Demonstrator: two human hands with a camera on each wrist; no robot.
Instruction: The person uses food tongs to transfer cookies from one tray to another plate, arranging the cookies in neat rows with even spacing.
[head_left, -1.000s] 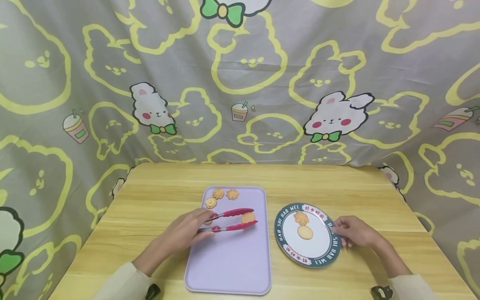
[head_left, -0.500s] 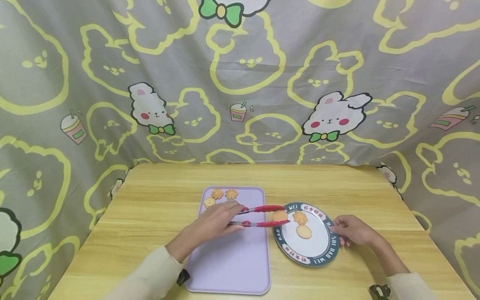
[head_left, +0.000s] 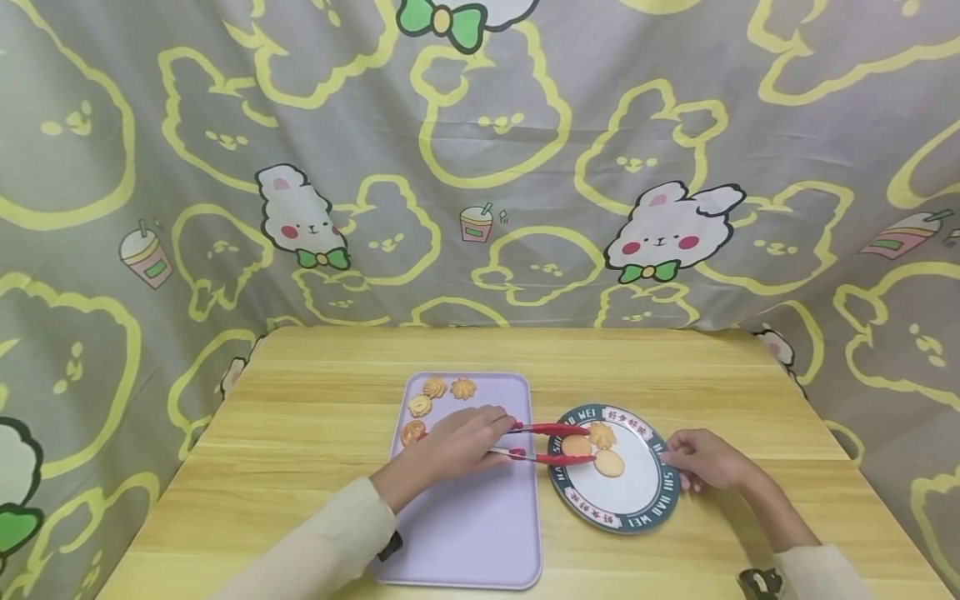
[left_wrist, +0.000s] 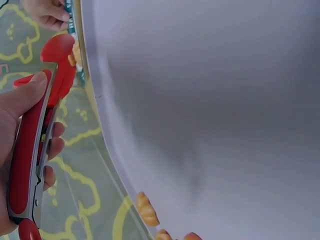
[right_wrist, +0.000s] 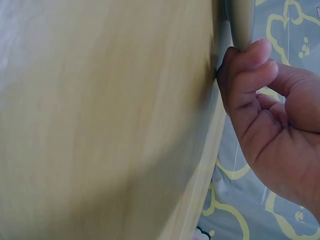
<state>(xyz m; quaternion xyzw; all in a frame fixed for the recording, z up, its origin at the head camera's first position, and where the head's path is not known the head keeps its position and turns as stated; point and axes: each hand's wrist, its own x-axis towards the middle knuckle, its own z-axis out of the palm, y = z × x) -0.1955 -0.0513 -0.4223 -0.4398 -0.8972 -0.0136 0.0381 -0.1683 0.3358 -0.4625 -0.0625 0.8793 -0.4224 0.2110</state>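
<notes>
My left hand [head_left: 467, 442] grips a pair of tongs [left_wrist: 26, 155] with red tips and red handle panels. Between the tips is a round, smooth cookie [head_left: 577, 447], over the left part of the plate; whether it touches the plate I cannot tell. The plate [head_left: 633, 487] is white with a green lettered rim. On it lie a flower-shaped cookie [head_left: 602, 433] and another round cookie [head_left: 609, 464], both close to the tongs' tips. At the plate's right edge, my right hand [head_left: 707, 460] pinches the rim between thumb and fingers, also seen in the right wrist view.
Left of the plate lies a lilac rectangular tray [head_left: 465, 533], under my left forearm. Several cookies [head_left: 435, 387] sit in its far left corner, and a browner cookie [head_left: 412, 432] lies by its left edge. A patterned curtain [head_left: 525, 275] hangs behind the wooden table [head_left: 300, 433].
My left hand has moved right with the tongs, carrying the round cookie from the tray to the plate's left side. My right hand has stayed at the plate's rim.
</notes>
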